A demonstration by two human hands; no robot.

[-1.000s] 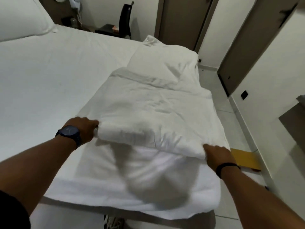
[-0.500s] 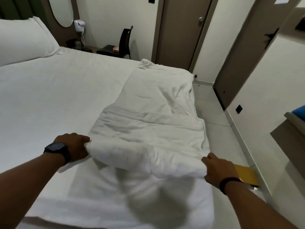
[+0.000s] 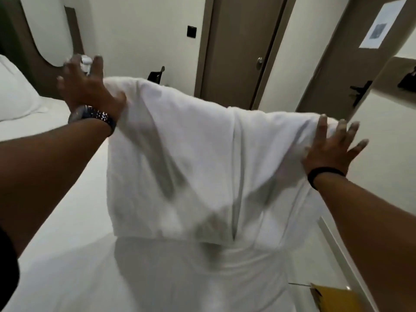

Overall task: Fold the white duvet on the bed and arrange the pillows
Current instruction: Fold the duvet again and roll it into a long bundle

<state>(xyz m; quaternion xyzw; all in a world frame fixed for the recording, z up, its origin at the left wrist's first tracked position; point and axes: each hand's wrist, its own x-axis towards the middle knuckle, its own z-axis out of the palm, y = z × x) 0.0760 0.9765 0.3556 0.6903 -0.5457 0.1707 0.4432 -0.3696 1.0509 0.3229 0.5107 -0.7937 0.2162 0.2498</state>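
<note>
The white duvet [image 3: 191, 165] is lifted above the bed [image 3: 56, 221], its folded part hanging down like a curtain in front of me, blurred by motion. My left hand [image 3: 87, 91], with a watch on the wrist, is at the duvet's upper left corner with fingers spread and the thumb against the cloth. At the upper right corner, my right hand [image 3: 331, 149] lies against the cloth with its fingers splayed. A white pillow [image 3: 13, 91] rests at the head of the bed, far left. The lower layer of the duvet lies flat beneath the hanging part.
Two brown doors [image 3: 236, 52] [image 3: 351, 64] stand beyond the bed's far side. A dark chair [image 3: 155, 76] shows just over the duvet's top edge. An oval mirror [image 3: 49, 25] hangs at the upper left. A yellow object [image 3: 337, 298] lies on the floor, lower right.
Both hands have swung the duvet's folded edge up off the bed and away from me. Their closed grip on the fold has given way to spread fingers.
</note>
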